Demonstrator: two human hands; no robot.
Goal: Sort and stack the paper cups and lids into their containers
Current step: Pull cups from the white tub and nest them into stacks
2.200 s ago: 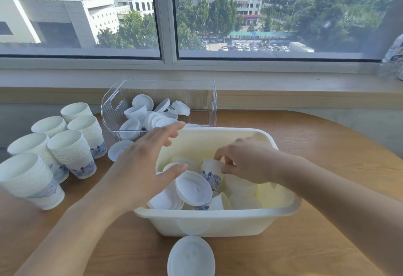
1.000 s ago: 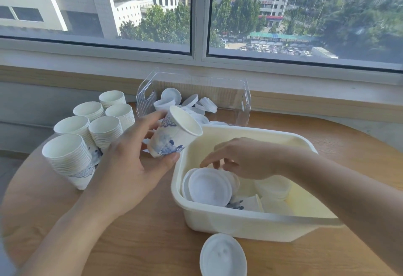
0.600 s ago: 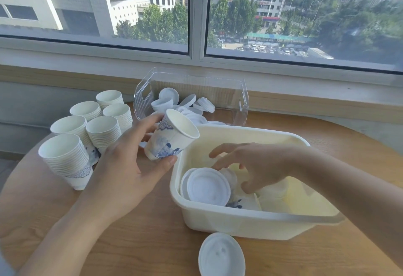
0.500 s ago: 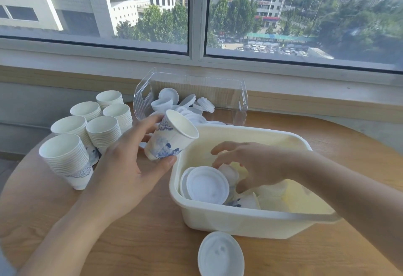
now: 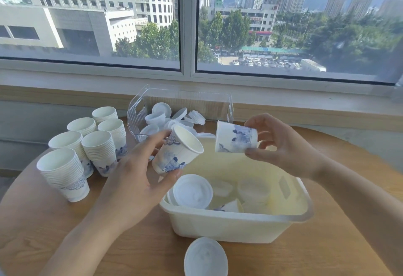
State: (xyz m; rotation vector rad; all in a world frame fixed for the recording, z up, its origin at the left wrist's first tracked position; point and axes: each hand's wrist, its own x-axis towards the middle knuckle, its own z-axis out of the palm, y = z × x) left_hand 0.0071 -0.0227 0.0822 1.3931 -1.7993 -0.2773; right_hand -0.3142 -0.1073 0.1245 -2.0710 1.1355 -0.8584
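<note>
My left hand grips a white paper cup with blue print, tilted with its mouth up and to the right. My right hand holds a second printed cup on its side above the cream plastic tub, its mouth facing left towards the first cup; the two cups are apart. Inside the tub lie several white lids and one more cup. A clear bin behind the tub holds several lids.
Several stacks of paper cups stand upright at the left of the round wooden table. One loose lid lies on the table in front of the tub. A window sill runs behind the table.
My right hand has come up out of the tub holding a second cup and now holds it near the cup in my left hand. My left hand has stayed about where it was.
</note>
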